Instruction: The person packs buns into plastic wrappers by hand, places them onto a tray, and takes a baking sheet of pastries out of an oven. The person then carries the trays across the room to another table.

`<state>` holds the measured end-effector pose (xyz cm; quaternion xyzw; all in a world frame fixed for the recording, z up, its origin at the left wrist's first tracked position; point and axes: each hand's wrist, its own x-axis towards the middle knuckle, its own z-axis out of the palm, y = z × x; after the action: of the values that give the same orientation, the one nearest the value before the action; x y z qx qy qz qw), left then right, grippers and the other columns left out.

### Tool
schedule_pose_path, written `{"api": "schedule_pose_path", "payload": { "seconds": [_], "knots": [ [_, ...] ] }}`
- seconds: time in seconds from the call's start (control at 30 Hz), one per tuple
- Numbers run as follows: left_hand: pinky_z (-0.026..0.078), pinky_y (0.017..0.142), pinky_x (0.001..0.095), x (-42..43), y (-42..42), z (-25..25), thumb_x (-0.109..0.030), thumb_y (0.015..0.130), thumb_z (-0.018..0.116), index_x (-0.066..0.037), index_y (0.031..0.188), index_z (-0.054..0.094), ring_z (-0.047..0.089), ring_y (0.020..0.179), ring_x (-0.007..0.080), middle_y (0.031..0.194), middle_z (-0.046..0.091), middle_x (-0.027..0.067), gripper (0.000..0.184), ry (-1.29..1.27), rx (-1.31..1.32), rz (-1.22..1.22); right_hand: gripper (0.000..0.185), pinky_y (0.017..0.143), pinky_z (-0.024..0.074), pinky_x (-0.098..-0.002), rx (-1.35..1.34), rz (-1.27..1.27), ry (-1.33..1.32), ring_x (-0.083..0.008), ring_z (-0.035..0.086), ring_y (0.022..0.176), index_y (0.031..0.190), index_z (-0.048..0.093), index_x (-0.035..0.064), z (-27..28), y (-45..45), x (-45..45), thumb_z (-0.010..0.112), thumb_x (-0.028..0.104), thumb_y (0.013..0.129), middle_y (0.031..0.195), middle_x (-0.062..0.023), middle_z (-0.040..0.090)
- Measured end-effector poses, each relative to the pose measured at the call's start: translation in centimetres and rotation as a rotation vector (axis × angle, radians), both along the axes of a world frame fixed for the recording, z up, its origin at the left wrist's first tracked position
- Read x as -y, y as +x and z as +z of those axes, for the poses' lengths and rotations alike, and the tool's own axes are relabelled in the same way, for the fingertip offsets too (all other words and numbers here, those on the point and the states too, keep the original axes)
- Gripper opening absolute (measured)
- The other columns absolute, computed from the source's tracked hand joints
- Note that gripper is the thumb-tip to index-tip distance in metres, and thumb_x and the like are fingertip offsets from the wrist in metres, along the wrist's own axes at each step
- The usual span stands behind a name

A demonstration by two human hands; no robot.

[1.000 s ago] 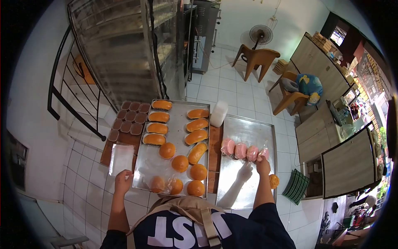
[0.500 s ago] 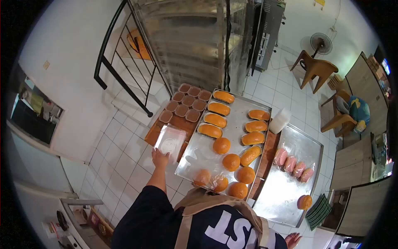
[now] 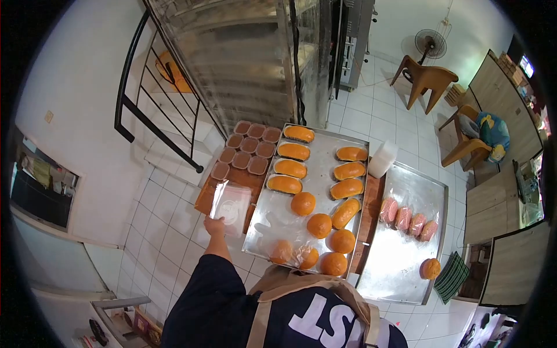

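My left hand [image 3: 214, 225] is closed at the near left edge of a stack of clear plastic bags [image 3: 233, 210], its fingers pinching the top bag, whose left side looks raised. The bags lie on the wooden table left of a large metal tray [image 3: 264, 223]. Long glazed loaves [image 3: 290, 168] in liners and round buns [image 3: 319, 225] sit on that tray. At its near edge, clear plastic covers a bun [image 3: 282, 251]. My right hand is out of view.
Several brown-filled tubs [image 3: 248, 145] stand behind the bags. To the right, a second tray [image 3: 394, 278] holds wrapped pink-topped breads [image 3: 409, 220] and one wrapped bun [image 3: 430, 268]. A white container [image 3: 383, 159] stands between the trays. A tall rack [image 3: 249, 69] rises behind.
My left hand has closed on the edge of the top plastic bag, and the bag's left side has lifted. My right hand has left the view. The camera view has shifted slightly.
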<state>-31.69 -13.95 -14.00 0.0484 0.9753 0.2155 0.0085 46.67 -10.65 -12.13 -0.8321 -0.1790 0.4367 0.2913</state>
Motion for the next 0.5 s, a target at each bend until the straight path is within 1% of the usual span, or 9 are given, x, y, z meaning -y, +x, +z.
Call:
{"api": "schedule_pose_path", "payload": {
  "seconds": [0.07,0.13,0.23,0.3,0.4,0.43,0.5],
  "knots": [
    [0.046,0.082,0.0383,0.5,0.1,-0.1,-0.013,0.064,0.073,0.001,0.106,0.050,0.056,0.093,0.0334,0.100,0.058,0.0198,0.050,0.159,0.019,0.022,0.046,0.077,0.0305,-0.0414,0.011,0.036,-0.026,-0.0199,0.035,0.095,0.117,0.038,0.0127,0.4,0.5,0.6,0.057,0.032,0.081,0.107,-0.0042,0.036],
    [0.046,0.080,0.0371,0.9,1.0,0.5,-0.010,0.067,0.070,0.001,0.105,0.051,0.058,0.088,0.0328,0.094,0.060,0.0189,0.045,0.233,0.010,0.040,0.041,0.074,0.0329,-0.0392,0.017,0.073,-0.058,-0.0186,0.038,0.090,0.115,0.040,0.0114,0.7,0.8,1.3,0.056,0.030,0.082,0.102,-0.0036,0.039],
    [0.046,0.077,0.0362,0.2,1.1,0.5,-0.008,0.070,0.066,0.000,0.103,0.050,0.059,0.083,0.0315,0.086,0.061,0.0166,0.037,0.231,-0.048,0.023,0.034,0.070,0.0367,-0.0359,0.015,0.151,-0.108,-0.0168,0.043,0.083,0.111,0.044,0.0095,1.0,0.1,1.4,0.054,0.028,0.084,0.095,-0.0028,0.044],
    [0.046,0.076,0.0358,1.1,0.6,0.0,-0.007,0.075,0.062,0.000,0.100,0.050,0.058,0.081,0.0296,0.086,0.060,0.0144,0.029,0.184,-0.070,-0.026,0.030,0.066,0.0391,-0.0338,-0.012,0.271,-0.162,-0.0155,0.046,0.079,0.108,0.046,0.0082,1.5,-0.2,1.3,0.053,0.026,0.085,0.090,-0.0022,0.048],
    [0.046,0.071,0.0333,0.1,-0.4,-0.6,-0.004,0.082,0.052,0.000,0.097,0.045,0.056,0.077,0.0248,0.084,0.056,0.0116,0.017,0.591,-0.296,0.031,0.025,0.062,0.0429,-0.0305,-0.109,0.573,-0.293,-0.0136,0.051,0.072,0.104,0.050,0.0063,3.1,-0.9,0.0,0.051,0.024,0.086,0.083,-0.0014,0.053],
    [0.046,0.071,0.0320,-0.7,0.0,0.3,-0.004,0.084,0.049,0.000,0.097,0.043,0.055,0.077,0.0234,0.085,0.055,0.0110,0.015,0.710,-0.313,0.025,0.030,0.068,0.0426,-0.0315,-0.165,0.725,-0.364,-0.0148,0.051,0.080,0.107,0.050,0.0051,3.6,-1.3,-1.1,0.053,0.026,0.085,0.091,-0.0037,0.054],
    [0.045,0.069,0.0294,-2.9,1.3,5.7,-0.004,0.088,0.044,-0.001,0.097,0.040,0.053,0.076,0.0205,0.085,0.054,0.0099,0.011,0.948,-0.351,-0.003,0.040,0.080,0.0421,-0.0336,-0.286,1.031,-0.478,-0.0171,0.051,0.097,0.111,0.051,0.0027,4.7,-2.2,-3.2,0.056,0.031,0.083,0.108,-0.0083,0.054]
  ]
}}
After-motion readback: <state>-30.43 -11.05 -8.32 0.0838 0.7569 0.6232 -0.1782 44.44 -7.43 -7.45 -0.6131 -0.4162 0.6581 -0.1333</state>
